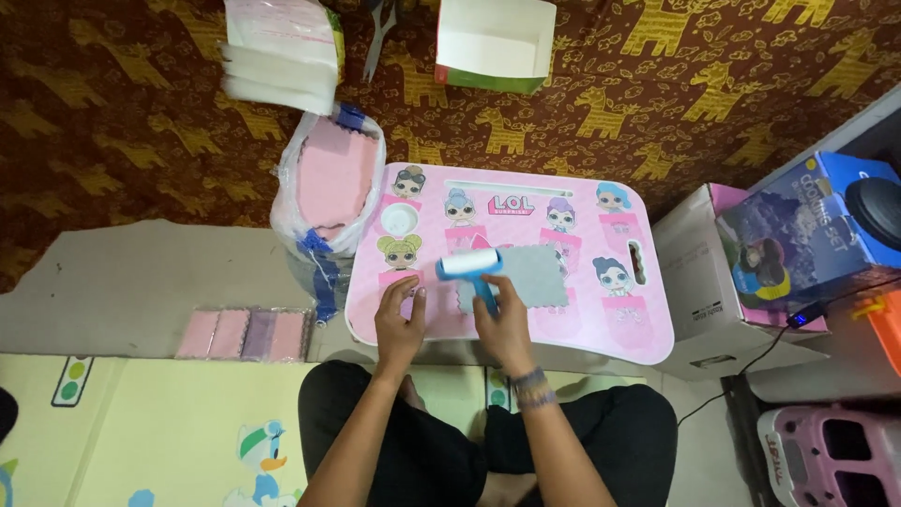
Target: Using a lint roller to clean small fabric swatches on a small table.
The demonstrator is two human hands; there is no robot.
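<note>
While the person sits cross-legged behind a small pink lap table (619, 324) printed with cartoon doll figures, both hands work on its near half. The right hand (505, 324) is closed around the blue handle of a lint roller (472, 269), whose white roll lies crosswise near the middle of the table, just left of a grey cloth square (527, 277). The roll touches or overlaps the cloth's upper left corner; the handle runs down along the cloth's left edge into the fist. A beaded bracelet (529, 387) circles that wrist. The left hand (399, 319) holds nothing: it rests flat on the table's near left part, fingers (409, 293) loosely together and pointing away from the body, just left of the roller handle and apart from the cloth.

Against the table's left edge leans a clear plastic bag (324, 183) full of pink cloths, bound with blue tape. Farther left of the table, on the grey mat, lies a flat packet of pink and purple cloths (244, 334). Beyond the table's far edge, on the brown patterned carpet, stand an open white box (493, 42) and a stack of white packets (282, 56). Just right of the table sits a cardboard box (694, 282) with a blue toy carton (798, 225) on it.
</note>
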